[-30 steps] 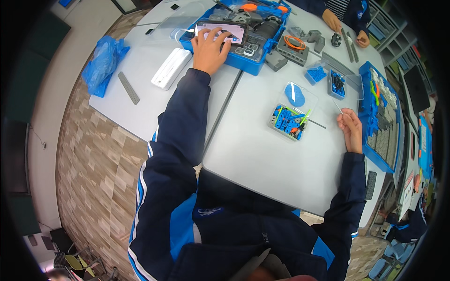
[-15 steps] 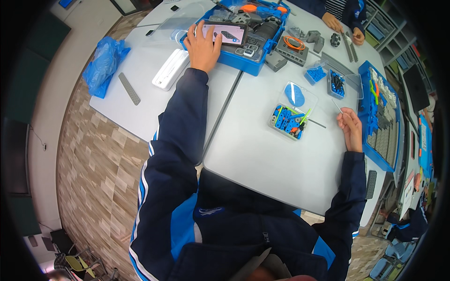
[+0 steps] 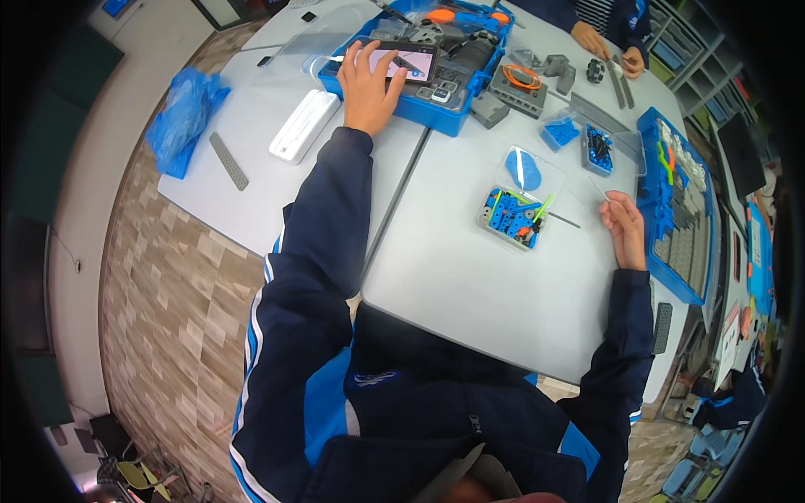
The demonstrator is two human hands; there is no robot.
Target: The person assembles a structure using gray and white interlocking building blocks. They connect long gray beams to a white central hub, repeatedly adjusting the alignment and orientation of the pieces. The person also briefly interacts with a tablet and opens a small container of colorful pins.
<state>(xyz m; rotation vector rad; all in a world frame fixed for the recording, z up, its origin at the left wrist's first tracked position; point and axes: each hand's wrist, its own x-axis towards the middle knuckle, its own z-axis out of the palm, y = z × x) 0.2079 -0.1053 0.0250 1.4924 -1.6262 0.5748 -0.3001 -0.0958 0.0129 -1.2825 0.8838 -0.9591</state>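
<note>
My left hand (image 3: pixel 369 96) lies over a phone (image 3: pixel 414 62) with a lit screen, its fingers spread and reaching across the left part of the display. The phone rests on a blue storage case (image 3: pixel 432 116) filled with grey parts. On the right, my right hand (image 3: pixel 625 230) is closed in a pinch on a thin pale stick (image 3: pixel 599 188). Left of that hand stands a small clear box (image 3: pixel 509 220) of blue, green, orange and black building pieces. Its transparent lid (image 3: pixel 535 172) has a blue oval patch. A thin dark rod (image 3: pixel 564 220) lies beside the box.
Small boxes of blue pieces (image 3: pixel 560 132) and black pegs (image 3: pixel 599 149) sit further back. A blue parts case (image 3: pixel 671 218) stands on the right. At left are a white case (image 3: pixel 304 126), a grey strip (image 3: pixel 228 161) and a blue bag (image 3: pixel 186 117). Another person's hands (image 3: pixel 591 39) hold grey strips.
The fingers of my left hand have shifted over the phone screen, covering it a little differently. My right hand keeps its pinch on the stick. The whole view has moved slightly.
</note>
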